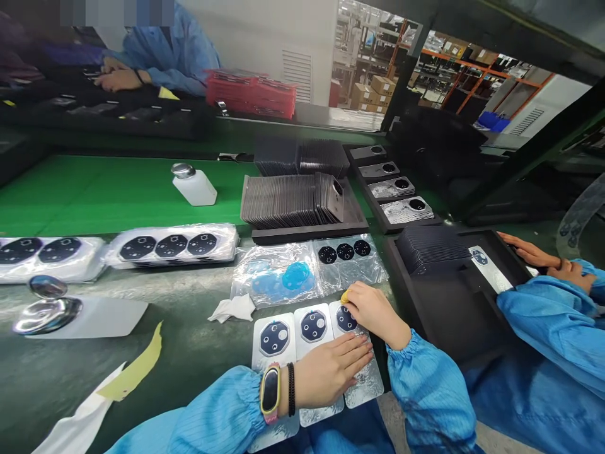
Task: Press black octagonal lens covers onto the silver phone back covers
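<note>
Three silver, film-covered phone back panels lie side by side at the table's front edge: a left panel [261, 358], a middle panel [311, 421] and a right panel [364, 391]. Each bears a dark eight-sided camera patch with small round holes. My left hand [326, 372], fingers stretched out, rests flat over the middle and right panels. At the upper end of the right panel, my right hand [371, 309] is closed in a pinch around a small yellow piece [345, 296], close to the dark patch [347, 318]. Its exact kind is unclear.
Behind the panels lie a bag of blue film pieces [283, 277] and a sheet with black stickers [350, 252]. White bottles [196, 187] stand left, a rack of panels [288, 202] behind. At right, a co-worker's hands [534, 252] are beside a black tray [425, 302].
</note>
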The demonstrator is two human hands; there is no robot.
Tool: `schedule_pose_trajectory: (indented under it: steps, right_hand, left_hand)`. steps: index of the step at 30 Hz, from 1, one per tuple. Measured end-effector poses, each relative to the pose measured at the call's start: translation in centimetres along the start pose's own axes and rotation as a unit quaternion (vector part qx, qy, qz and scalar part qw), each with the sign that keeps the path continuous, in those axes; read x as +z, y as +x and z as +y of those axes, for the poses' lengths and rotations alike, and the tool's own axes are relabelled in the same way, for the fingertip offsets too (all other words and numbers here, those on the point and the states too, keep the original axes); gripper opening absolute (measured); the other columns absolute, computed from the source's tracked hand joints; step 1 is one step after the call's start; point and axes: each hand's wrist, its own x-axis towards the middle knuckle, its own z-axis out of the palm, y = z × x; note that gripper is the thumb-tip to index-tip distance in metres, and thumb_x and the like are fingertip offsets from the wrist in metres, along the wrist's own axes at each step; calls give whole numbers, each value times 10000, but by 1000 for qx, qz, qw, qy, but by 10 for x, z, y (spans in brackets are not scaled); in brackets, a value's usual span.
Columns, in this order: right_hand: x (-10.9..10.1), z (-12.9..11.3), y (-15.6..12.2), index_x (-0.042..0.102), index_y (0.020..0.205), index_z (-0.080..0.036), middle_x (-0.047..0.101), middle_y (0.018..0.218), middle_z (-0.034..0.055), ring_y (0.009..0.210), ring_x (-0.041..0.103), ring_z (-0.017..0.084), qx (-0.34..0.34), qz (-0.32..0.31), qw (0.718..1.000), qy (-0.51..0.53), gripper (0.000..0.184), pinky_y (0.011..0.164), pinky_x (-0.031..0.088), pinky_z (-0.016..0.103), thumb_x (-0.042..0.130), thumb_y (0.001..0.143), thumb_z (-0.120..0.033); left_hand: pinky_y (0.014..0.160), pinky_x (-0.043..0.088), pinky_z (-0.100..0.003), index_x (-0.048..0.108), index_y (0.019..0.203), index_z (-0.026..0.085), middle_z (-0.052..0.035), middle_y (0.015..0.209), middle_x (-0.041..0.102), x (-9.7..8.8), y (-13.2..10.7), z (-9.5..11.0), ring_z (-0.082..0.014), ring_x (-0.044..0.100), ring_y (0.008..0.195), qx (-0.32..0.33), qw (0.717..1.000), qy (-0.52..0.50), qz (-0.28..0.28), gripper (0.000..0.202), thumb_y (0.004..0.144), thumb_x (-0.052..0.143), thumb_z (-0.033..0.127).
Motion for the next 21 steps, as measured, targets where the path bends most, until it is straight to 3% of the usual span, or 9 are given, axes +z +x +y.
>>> schedule_pose_trajectory:
  steps: [11,15,21]
  right_hand:
    - [1,12,-4,616,808,-190,640,826,14,831,577,173,4,37,996,81,85,691,460,269,638,831,-112]
    - [5,11,-2,589,774,-185,615,806,20,835,554,178,-13,29,998,49,103,691,453,270,626,846,-122]
    - [23,9,-4,577,808,-177,585,807,37,804,509,198,-41,75,995,-46,99,693,427,297,572,864,-96]
  left_hand:
    - [1120,356,-350,477,1336,66,-132,1363,529,1,1,-1,-210,459,1304,-2,1000,2,-9,423,978,351,254]
    - [1123,351,-347,480,1335,72,-135,1363,530,4,2,-2,-214,448,1312,-1,1000,8,-2,417,964,390,240]
    - [1127,348,-336,501,1324,82,-132,1347,546,9,4,-4,-212,470,1295,0,1000,17,13,417,950,409,243]
